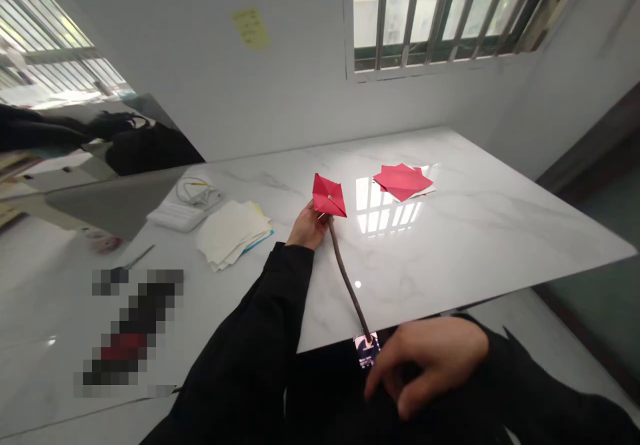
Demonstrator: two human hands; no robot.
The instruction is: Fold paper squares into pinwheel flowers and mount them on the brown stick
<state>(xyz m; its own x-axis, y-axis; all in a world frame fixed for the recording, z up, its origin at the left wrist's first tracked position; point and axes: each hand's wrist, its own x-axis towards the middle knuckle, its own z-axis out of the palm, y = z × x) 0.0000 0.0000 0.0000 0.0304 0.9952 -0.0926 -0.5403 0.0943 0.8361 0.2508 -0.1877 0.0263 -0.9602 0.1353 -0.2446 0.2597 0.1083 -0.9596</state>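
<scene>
My left hand is closed around the top of a thin brown stick, just under a red paper pinwheel. A small pale pin head shows at the pinwheel's middle, and its corners are folded. The stick slants down toward me, its lower end over the table's front edge. Near that end, above my lap, hangs my right hand, fingers bent downward and thumb apart, with nothing visible in it. A lit phone screen shows beside its fingers.
Red paper sheets lie on the white marbled table, right of the pinwheel. Left of my arm are a stack of cream paper and a white device with a cable. A blurred-out dark object lies lower left.
</scene>
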